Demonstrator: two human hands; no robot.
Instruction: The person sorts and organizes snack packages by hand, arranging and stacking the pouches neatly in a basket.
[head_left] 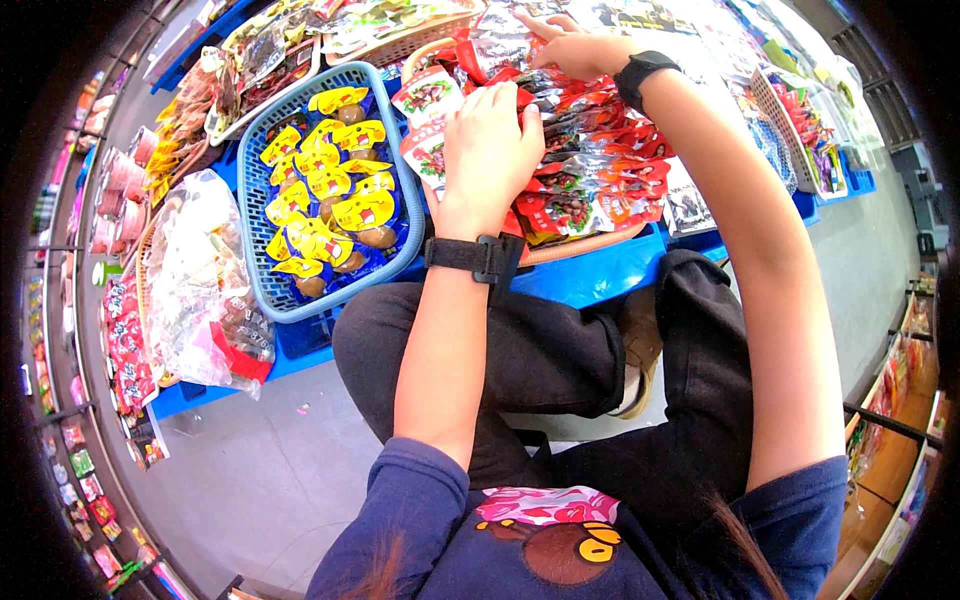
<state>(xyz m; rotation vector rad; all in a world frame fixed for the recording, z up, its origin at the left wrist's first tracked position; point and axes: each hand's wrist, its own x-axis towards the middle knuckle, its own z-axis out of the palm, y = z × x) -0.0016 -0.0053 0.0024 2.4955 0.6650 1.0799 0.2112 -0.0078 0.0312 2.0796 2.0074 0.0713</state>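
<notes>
My left hand (490, 145) lies over the left edge of a row of red snack packets (590, 165), its thumb apart from the fingers. Under and beside it are white-and-red packets (428, 95) with food pictures; its palm is hidden. Farther off, my right hand (578, 50) reaches over the far end of the packets with its fingers stretched and spread. The packets stand close together in a tan basket (590, 243), whose rim shows at the near side. Both wrists wear black straps.
Left of the packets stands a blue plastic basket (408, 215) of yellow-and-blue packs. Beyond it are a clear plastic bag (205, 270) of packets and more filled baskets. A white basket (795, 130) stands at the right. Blue platforms (590, 280) carry the goods; stocked shelves line both sides.
</notes>
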